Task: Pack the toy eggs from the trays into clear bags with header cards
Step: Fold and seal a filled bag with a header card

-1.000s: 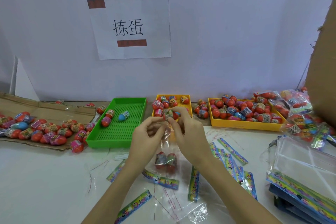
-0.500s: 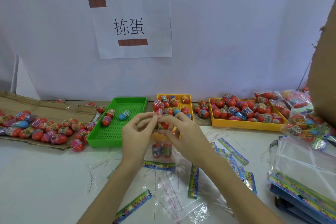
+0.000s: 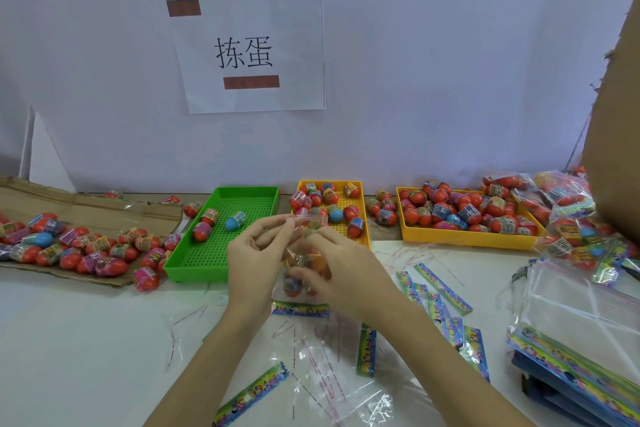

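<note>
Clear plastic forms the bag (image 3: 304, 267) held above the white table (image 3: 86, 340), with toy eggs (image 3: 294, 282) in its lower part and its header card (image 3: 300, 309) hanging at the bottom edge. The left hand (image 3: 254, 263) and right hand (image 3: 341, 270) both pinch the bag's upper edge between curled fingers. Behind the hands sit the green tray (image 3: 221, 236) with three eggs, the small yellow tray (image 3: 332, 208) and the large yellow tray (image 3: 464, 218), both holding eggs. Loose header cards (image 3: 440, 308) and a stack of bags (image 3: 581, 333) lie right. Bare tabletop lies front left.
</note>
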